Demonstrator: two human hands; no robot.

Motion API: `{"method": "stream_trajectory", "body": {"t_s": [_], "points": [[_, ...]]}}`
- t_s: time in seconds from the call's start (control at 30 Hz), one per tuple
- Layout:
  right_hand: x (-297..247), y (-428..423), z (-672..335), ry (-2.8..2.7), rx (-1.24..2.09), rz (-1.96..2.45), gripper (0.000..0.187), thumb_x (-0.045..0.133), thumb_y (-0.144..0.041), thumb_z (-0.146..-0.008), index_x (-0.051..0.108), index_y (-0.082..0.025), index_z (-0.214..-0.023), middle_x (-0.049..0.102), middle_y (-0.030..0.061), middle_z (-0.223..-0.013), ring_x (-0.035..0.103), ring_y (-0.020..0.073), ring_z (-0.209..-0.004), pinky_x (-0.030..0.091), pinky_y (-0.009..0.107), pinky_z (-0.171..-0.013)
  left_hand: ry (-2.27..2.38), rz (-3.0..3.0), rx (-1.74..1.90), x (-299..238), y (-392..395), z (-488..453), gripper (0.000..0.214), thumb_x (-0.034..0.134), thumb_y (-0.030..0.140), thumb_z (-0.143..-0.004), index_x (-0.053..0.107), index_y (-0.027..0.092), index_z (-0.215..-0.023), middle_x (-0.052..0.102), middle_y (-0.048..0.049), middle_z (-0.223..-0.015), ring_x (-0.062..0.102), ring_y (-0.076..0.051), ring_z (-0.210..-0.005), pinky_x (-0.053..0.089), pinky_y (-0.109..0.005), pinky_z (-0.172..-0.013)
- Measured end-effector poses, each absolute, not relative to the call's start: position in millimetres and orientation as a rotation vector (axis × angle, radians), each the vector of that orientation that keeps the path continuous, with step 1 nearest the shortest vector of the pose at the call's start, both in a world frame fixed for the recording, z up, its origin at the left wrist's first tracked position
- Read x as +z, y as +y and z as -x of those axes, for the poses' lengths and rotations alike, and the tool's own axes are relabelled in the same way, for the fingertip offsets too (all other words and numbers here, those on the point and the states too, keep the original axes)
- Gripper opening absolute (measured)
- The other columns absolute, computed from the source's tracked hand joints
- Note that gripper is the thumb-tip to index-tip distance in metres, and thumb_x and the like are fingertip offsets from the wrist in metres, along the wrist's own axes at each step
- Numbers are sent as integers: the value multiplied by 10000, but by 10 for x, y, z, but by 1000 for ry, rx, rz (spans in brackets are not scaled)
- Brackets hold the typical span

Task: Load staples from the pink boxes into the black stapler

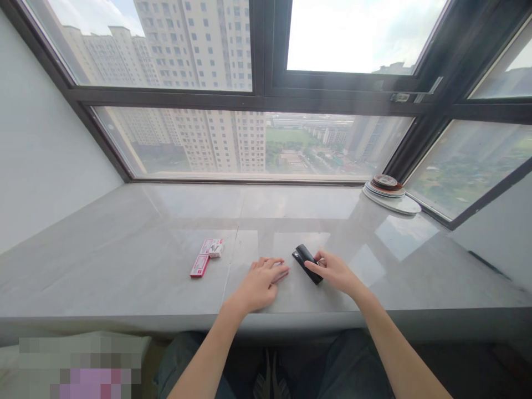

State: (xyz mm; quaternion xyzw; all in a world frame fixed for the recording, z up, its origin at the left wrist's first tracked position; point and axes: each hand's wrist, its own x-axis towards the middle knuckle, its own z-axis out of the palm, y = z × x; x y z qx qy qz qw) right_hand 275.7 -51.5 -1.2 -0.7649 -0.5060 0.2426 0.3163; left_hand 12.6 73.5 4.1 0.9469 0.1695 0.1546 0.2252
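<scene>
Hands at a grey sill (pixel 124 266): right hand (pixel 334 271) fingers clamped on what looks like a black stapler (pixel 302 256), left hand (pixel 257 285) flat beside it, fingers together; red boxes (pixel 211 247) untouched, so work seems barely begun.

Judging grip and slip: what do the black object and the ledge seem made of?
The black object in the right hand: likely plastic, semi-gloss, given a soft highlight along its top; metal cannot be ruled out. The ledge: polished stone or tile, mirroring the window, with a thin seam.
</scene>
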Motion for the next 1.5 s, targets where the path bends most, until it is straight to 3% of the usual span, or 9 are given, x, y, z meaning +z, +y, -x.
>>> {"method": "stream_trajectory", "body": {"t_s": [0.17, 0.5, 0.7, 0.77, 0.83, 1.03, 1.27, 1.37, 1.5], "points": [[-189, -654, -2437, -1129, 1094, 1668, 509, 488, -726, -941, 479, -238, -1083, 448, -104, -558, 420, 107, -421, 290, 212, -413, 765, -2528, 483, -8, 875, 171, 640, 676, 267, -769, 570, 352, -1394, 580, -39, -1358, 510, -298, -1215, 405, -452, -1070], [-387, -475, -1961, -1003, 1023, 1567, 498, 485, -710, -955, 461, -234, -1102, 504, -97, -571, 479, 116, -369, 294, 195, -320, 736, -2438, 553, -91, 551, -69, 819, 773, 354, -757, 430, 378, -1501, 566, -38, -1407, 509, -306, -1244, 404, -451, -1049], [-352, -518, -1970, -985, 1023, 1575, 517, 498, -706, -950, 492, -229, -1150, 508, -88, -583, 475, 116, -385, 308, 202, -341, 1374, -2333, 974, -8, 1023, 635, 412, 566, 522, -945, 588, 342, -1315, 590, -46, -1331, 505, -289, -1265, 368, -464, -1100], [-342, -523, -1966, -983, 1012, 1576, 517, 503, -700, -951, 504, -226, -1157, 506, -86, -581, 475, 114, -391, 315, 203, -352, 1647, -2205, 1077, -30, 1284, 977, 440, 465, 491, -982, 579, 221, -1311, 578, -144, -1285, 486, -363, -1236, 348, -567, -1067], [-340, -521, -1965, -980, 1005, 1579, 517, 510, -696, -949, 513, -224, -1159, 505, -86, -579, 476, 113, -392, 317, 204, -356, 1897, -2131, 949, -96, 1496, 1263, 499, 541, 531, -923, 579, 234, -1322, 623, -115, -1173, 530, -357, -1137, 414, -523, -984], [-336, -512, -1972, -955, 1011, 1601, 532, 522, -699, -938, 526, -227, -1184, 501, -83, -586, 481, 122, -391, 294, 207, -330, 1480, -2425, 540, -284, 1445, 1428, 485, 497, 503, -949, 569, 298, -1383, 648, -16, -922, 604, -241, -906, 462, -367, -851], [-329, -523, -1960, -965, 1008, 1592, 520, 513, -696, -944, 517, -233, -1181, 503, -88, -585, 476, 117, -389, 303, 207, -340, 1130, -2406, 579, -118, 1034, 969, 593, 763, 579, -777, 622, 276, -1268, 632, -53, -1132, 631, -258, -1028, 496, -389, -933], [-349, -524, -1954, -976, 1009, 1595, 518, 507, -703, -944, 513, -235, -1166, 512, -87, -584, 473, 118, -383, 308, 212, -342, 949, -2376, 708, -3, 864, 556, 617, 808, 566, -754, 618, 286, -1269, 583, -73, -1306, 569, -280, -1211, 455, -410, -1051], [-375, -520, -1950, -990, 974, 1595, 508, 511, -706, -943, 517, -229, -1119, 509, -88, -561, 475, 119, -381, 336, 222, -367, 717, -2430, 661, 13, 665, -18, 647, 859, 529, -720, 616, 317, -1281, 640, -48, -1259, 563, -290, -1191, 452, -436, -1031]]}}
